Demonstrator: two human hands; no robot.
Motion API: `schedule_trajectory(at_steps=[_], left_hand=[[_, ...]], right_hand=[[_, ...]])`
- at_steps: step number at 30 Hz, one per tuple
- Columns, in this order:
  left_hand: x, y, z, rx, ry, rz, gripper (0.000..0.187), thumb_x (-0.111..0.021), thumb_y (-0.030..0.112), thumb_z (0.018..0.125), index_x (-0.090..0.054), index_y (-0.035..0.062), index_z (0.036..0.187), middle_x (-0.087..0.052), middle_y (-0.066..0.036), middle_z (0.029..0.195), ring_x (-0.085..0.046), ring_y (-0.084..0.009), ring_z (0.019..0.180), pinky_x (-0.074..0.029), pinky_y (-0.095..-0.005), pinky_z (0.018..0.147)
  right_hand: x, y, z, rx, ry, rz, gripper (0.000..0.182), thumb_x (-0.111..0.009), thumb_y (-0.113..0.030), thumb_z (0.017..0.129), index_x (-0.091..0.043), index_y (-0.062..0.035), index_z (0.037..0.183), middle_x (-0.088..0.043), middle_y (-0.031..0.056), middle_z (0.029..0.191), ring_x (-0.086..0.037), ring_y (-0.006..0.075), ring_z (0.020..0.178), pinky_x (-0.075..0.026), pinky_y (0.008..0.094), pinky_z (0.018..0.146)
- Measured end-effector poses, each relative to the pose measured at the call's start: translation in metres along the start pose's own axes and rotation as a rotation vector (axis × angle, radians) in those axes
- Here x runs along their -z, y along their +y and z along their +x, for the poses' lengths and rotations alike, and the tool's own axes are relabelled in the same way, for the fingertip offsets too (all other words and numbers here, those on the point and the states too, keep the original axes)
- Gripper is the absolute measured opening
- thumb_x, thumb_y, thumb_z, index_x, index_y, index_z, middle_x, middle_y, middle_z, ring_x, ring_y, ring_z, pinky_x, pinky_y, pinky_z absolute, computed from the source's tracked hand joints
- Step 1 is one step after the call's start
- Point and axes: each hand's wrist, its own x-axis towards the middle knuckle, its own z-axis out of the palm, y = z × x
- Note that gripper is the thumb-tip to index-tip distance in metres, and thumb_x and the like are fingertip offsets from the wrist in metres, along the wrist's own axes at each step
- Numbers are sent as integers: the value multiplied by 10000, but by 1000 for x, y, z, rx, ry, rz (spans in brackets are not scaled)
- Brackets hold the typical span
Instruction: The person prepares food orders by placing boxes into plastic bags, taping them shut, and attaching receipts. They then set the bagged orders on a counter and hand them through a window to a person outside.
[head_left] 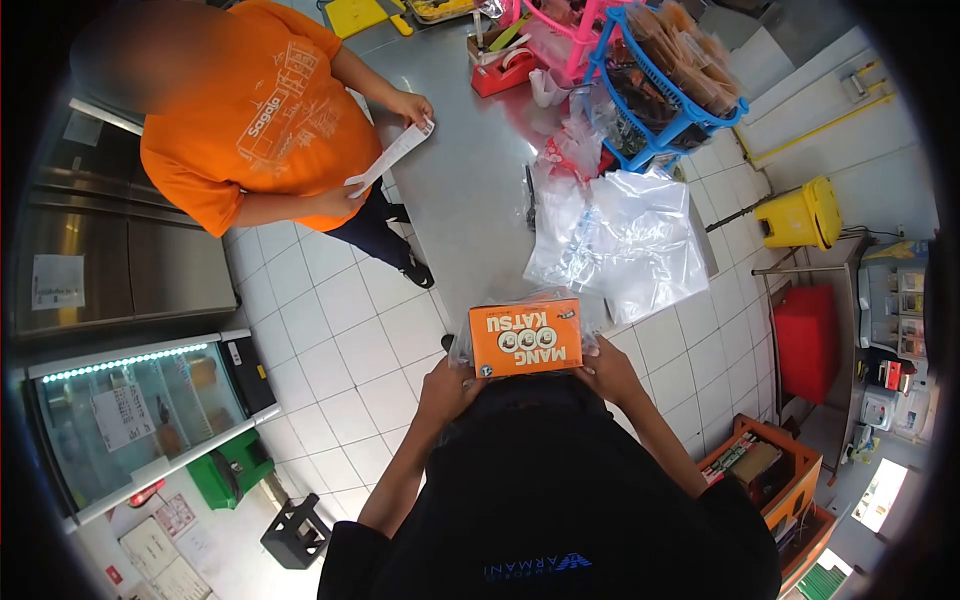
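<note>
An orange food box printed "MANG KATSU" sits at the near edge of the steel table, close to my body. Clear plastic of a bag shows around its sides and far edge. At the box's left side, my left hand is closed on the plastic. My right hand grips the plastic at the right side, its fingers partly hidden. Just beyond the box lies a stack of clear plastic bags.
Across the steel table, a person in an orange shirt holds a paper slip. A blue basket rack and a red tape dispenser stand at the far end. Orange crates are at my right.
</note>
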Motion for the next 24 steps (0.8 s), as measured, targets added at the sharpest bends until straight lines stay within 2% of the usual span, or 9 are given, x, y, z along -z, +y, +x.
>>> schedule_trajectory(at_steps=[1, 4, 6, 10, 12, 15, 18, 22, 24], left_hand=[[2, -1, -1, -25, -25, 3, 336, -708, 403, 920, -759, 139, 1121, -685, -211, 1100, -679, -390, 1007, -555, -478, 859], [17, -4, -7, -139, -45, 22, 310, -721, 414, 916, -784, 157, 1078, -675, -193, 1143, -687, -370, 1006, -563, -468, 835], [30, 0, -14, -242, 3, 48, 307, -731, 438, 905, -803, 170, 1036, -666, -176, 1164, -691, -356, 1008, -566, -461, 814], [75, 39, -32, -149, 24, 109, 314, -784, 427, 863, -789, 117, 905, -627, -123, 1041, -669, -298, 919, -564, -383, 766], [90, 55, -35, -195, 151, 61, 353, -810, 384, 849, -752, 45, 766, -578, -105, 898, -624, -253, 812, -549, -336, 699], [77, 56, -15, -326, 576, -49, 270, -845, 220, 842, -683, 7, 798, -575, -73, 867, -600, -191, 768, -539, -313, 646], [63, 71, 3, -52, 529, -743, 223, -805, 66, 869, -620, -1, 974, -573, -47, 864, -582, -126, 765, -537, -285, 642], [63, 75, 13, 33, 406, -1038, 264, -683, 1, 950, -515, -7, 1154, -612, -60, 927, -612, -108, 834, -558, -267, 711], [74, 87, 13, 144, 294, -1131, 252, -638, -14, 974, -498, -7, 1183, -629, -80, 972, -643, -125, 860, -566, -272, 751]], right_hand=[[1, 1, -1, 72, 73, 2, 279, -747, -329, 897, -746, -170, 1126, -572, 181, 1335, -629, 378, 1147, -551, 456, 909], [14, 3, -6, 191, 145, 9, 259, -773, -382, 875, -780, -152, 993, -601, 161, 1211, -649, 339, 1065, -553, 434, 867], [38, -3, -7, 105, -26, 97, 272, -779, -407, 865, -783, -140, 912, -592, 139, 1094, -646, 308, 1002, -547, 418, 834], [88, -28, -10, 18, -178, 85, 299, -797, -400, 850, -763, -103, 831, -539, 101, 898, -620, 257, 874, -522, 393, 757], [112, -51, -7, 62, -20, 44, 296, -806, -359, 851, -745, -74, 801, -545, 100, 876, -612, 254, 845, -511, 386, 733], [96, -68, 9, 33, 278, 229, 292, -809, -262, 859, -676, -27, 748, -542, 78, 842, -596, 240, 802, -505, 362, 701], [76, -60, 26, -88, 305, 257, 285, -793, -162, 861, -584, 1, 756, -550, 81, 845, -599, 208, 795, -508, 341, 692], [70, -58, 36, -341, 260, 459, 247, -733, -44, 893, -489, -16, 860, -578, 93, 901, -619, 168, 818, -517, 318, 727], [72, -61, 41, -289, 358, 910, 204, -680, 9, 916, -481, -33, 921, -585, 87, 939, -620, 161, 824, -523, 316, 748]])
